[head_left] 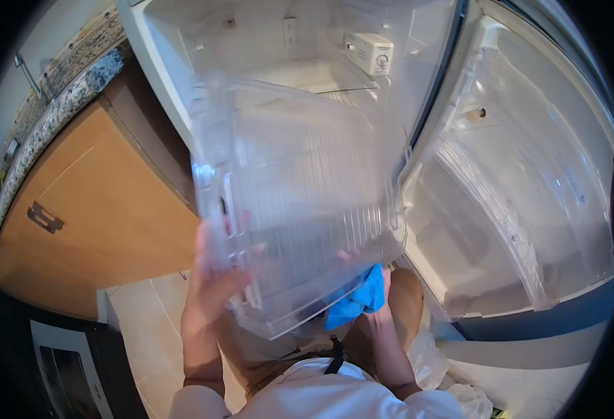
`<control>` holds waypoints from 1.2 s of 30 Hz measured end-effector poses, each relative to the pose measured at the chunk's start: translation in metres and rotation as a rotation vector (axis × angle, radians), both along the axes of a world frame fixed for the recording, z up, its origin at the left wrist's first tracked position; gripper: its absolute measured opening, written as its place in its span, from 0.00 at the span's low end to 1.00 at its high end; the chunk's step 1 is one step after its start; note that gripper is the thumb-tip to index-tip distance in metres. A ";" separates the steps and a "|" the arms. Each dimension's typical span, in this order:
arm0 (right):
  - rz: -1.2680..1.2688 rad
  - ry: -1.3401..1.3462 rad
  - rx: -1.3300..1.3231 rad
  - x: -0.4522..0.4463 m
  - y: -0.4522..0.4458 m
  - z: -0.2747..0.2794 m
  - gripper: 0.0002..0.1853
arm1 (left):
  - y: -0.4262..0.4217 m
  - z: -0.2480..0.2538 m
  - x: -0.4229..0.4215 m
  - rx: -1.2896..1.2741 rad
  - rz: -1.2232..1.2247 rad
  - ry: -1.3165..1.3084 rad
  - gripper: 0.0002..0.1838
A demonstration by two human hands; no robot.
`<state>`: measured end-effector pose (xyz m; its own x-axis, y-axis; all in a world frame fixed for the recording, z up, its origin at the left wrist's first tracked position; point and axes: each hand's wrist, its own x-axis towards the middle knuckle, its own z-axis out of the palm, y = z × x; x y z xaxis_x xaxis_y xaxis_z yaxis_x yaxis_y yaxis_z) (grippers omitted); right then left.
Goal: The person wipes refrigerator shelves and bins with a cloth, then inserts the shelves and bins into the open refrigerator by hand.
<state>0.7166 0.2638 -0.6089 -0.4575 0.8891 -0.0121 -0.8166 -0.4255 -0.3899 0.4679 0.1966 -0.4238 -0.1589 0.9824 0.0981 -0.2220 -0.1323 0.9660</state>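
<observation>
A clear plastic refrigerator shelf with ribbed lines is held up, tilted, in front of the open refrigerator. Its left edge is gripped by my left hand, the thumb on the near side and the other fingers partly seen through the plastic. My right hand is closed around a blue cloth at the shelf's lower right edge. Some right fingertips show blurred through the plastic; the cloth hides part of that hand.
The refrigerator door stands open at the right, with clear bins. Inside the refrigerator is a white control box. Wooden cabinets under a granite counter stand left. Plastic bags lie by my right leg on the floor.
</observation>
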 end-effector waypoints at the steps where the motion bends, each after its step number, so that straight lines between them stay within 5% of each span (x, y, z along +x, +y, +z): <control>1: -0.003 -0.078 0.053 -0.002 0.001 0.008 0.34 | -0.008 -0.002 -0.004 0.021 -0.032 -0.050 0.45; 9: 0.029 -0.031 0.014 -0.009 0.041 0.033 0.31 | -0.052 -0.046 0.008 0.252 0.021 0.059 0.52; 15: -0.336 -0.540 0.041 -0.014 0.064 0.046 0.20 | -0.082 -0.092 0.031 0.084 -0.031 0.300 0.49; 21: -0.276 -0.668 0.063 -0.008 0.109 0.056 0.15 | -0.104 -0.092 0.014 -0.230 0.053 1.082 0.43; 24: -0.199 -0.755 0.198 -0.003 0.132 0.085 0.15 | -0.084 -0.077 -0.054 0.080 -0.035 -0.016 0.32; 26: -0.173 -0.795 0.274 -0.005 0.143 0.100 0.14 | -0.065 -0.028 -0.049 0.349 0.020 0.025 0.26; 29: -0.122 -0.833 0.476 -0.019 0.154 0.118 0.12 | -0.054 0.021 -0.032 0.167 0.210 0.155 0.20; 31: -0.100 -0.837 0.593 -0.024 0.162 0.122 0.12 | -0.050 0.035 -0.033 0.047 0.232 0.322 0.13; 36: -0.059 -0.910 0.585 -0.026 0.166 0.135 0.10 | -0.031 0.026 -0.040 0.110 0.231 0.242 0.10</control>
